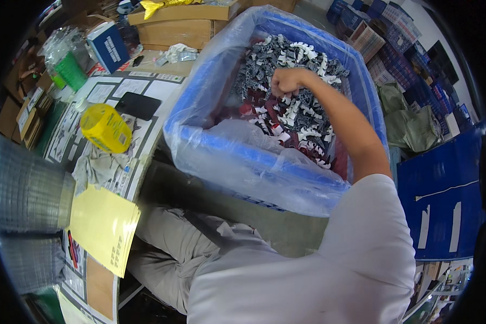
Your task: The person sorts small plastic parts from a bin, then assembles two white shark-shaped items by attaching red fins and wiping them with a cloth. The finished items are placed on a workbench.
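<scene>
My right arm stretches out over a large blue crate [178,127] lined with clear plastic film. Above the heap of small plastic parts [316,116] in it is my right hand [288,82], its fingers curled closed. Whatever those fingers hold, if anything, is hidden. Dark grey, white and dark red pieces lie mixed in the heap, the red ones mostly below the hand. My left hand is out of the picture.
On the table at left are a yellow bottle [106,128], a black phone [138,106], a grey rag [99,166], yellow sheets [102,227] and stacked clear plastic trays [27,183]. A blue box [108,47] stands farther back. Blue stacks [399,59] rise beyond the crate.
</scene>
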### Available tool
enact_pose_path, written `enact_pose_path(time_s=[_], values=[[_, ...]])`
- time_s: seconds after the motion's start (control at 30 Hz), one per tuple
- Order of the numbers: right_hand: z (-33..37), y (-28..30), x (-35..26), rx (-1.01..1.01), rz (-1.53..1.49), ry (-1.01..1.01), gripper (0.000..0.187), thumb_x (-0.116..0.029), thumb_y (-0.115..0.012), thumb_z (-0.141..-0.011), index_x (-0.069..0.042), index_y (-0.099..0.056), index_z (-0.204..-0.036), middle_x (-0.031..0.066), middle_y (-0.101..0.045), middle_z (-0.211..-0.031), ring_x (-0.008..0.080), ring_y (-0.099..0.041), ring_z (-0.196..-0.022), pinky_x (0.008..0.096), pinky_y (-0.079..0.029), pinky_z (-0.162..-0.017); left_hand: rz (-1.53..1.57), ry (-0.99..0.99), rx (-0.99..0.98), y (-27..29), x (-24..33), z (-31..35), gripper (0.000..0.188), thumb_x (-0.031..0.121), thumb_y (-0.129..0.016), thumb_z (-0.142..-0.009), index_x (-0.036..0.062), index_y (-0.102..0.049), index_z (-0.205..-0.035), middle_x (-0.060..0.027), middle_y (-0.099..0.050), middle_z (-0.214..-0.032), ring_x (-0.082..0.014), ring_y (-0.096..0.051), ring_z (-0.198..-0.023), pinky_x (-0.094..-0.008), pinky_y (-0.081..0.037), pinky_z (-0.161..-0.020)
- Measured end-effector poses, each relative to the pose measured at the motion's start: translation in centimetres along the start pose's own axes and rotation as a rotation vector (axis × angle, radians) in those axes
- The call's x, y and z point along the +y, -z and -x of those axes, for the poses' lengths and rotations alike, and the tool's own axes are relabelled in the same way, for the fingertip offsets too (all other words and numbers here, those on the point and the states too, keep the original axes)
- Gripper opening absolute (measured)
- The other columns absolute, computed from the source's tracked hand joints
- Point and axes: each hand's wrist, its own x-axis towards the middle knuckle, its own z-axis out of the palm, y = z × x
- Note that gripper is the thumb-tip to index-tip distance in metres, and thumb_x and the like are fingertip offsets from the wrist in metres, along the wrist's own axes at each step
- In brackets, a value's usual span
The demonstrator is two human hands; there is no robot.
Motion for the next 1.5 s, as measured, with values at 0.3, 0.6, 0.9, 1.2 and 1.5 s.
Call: enact_pose_path(time_s=[0.3,0.6,0.9,1.2,1.5], values=[[-11.3,-10.8,1.6,0.029,0.384,0.301,0.066,-0.020,-0.083,-0.074,-0.003,-0.059,-0.132,0.0202,-0.072,-0.120,0.0405,-0.067,-0.113,0.0476,-0.055,-0.093,0.528,0.129,0.239,-3.7,7.1,9.2,0.047,0.027,-0.076,-0.091,-0.0035,-0.065,-0.125,-0.0170,-0.072,-0.110,-0.0266,-0.071,-0.093,-0.0442,-0.060,-0.078],[-7.4,-16.9,0.9,0.481,0.164,0.257,0.071,-0.039,-0.084,-0.075,-0.011,-0.051,-0.132,0.0231,-0.072,-0.104,0.0455,-0.069,-0.099,0.0554,-0.054,-0.083,1.461,0.077,0.215,-7.3,5.7,16.6,0.050,0.027,-0.074,-0.095,-0.0011,-0.062,-0.134,-0.0157,-0.072,-0.120,-0.0269,-0.072,-0.102,-0.0437,-0.062,-0.085],[0.5,-4.6,-2.9,0.611,-0.133,0.514,0.063,-0.032,-0.080,-0.084,-0.002,-0.063,-0.137,0.0210,-0.071,-0.128,0.0323,-0.071,-0.112,0.0399,-0.053,-0.100,1.997,-0.512,-0.503,-15.7,12.7,18.4,0.058,0.038,-0.049,-0.109,0.0023,-0.043,-0.155,-0.0252,-0.050,-0.153,-0.0422,-0.051,-0.139,-0.0653,-0.040,-0.116],[17.6,0.4,-28.3,0.525,-0.507,1.232,0.042,-0.034,-0.057,-0.102,-0.001,-0.070,-0.124,0.0062,-0.065,-0.083,0.0132,-0.063,-0.063,0.0287,-0.053,-0.051,2.134,-0.610,-0.661,-16.7,17.3,20.8,0.070,0.051,-0.054,-0.106,0.0008,-0.043,-0.153,-0.0242,-0.056,-0.145,-0.0435,-0.053,-0.136,-0.0652,-0.048,-0.108],[25.1,-13.8,-51.3,-0.147,-0.240,1.589,0.052,-0.054,-0.064,-0.100,-0.005,-0.073,-0.114,0.0048,-0.071,-0.083,0.0115,-0.061,-0.056,0.0273,-0.053,-0.051,2.268,-0.545,-0.313,-14.9,16.9,23.0,0.065,0.050,-0.056,-0.105,0.0032,-0.049,-0.148,-0.0174,-0.061,-0.143,-0.0377,-0.057,-0.133,-0.0602,-0.044,-0.115]])
